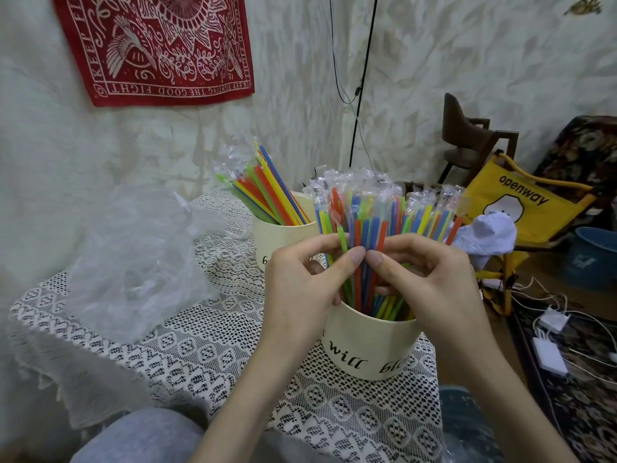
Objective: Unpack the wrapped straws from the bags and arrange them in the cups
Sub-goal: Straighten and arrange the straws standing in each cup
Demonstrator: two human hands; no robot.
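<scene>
Both hands (300,282) (430,282) pinch straws (364,225) in near cup (370,349), grip prob. firm.

Plastic, lace and matt cups

We see glossy clear wrappers on smooth plastic straws (367,225), matt cream cups (370,345), a crinkled shiny plastic bag (133,262) at left, and an open-weave white lace cloth (213,355) below.

This is a room in a home. A red cloth (157,45) hangs on the wall, a lace cloth (207,355) covers the small table, and a patterned rug (581,406) lies on the floor.
</scene>
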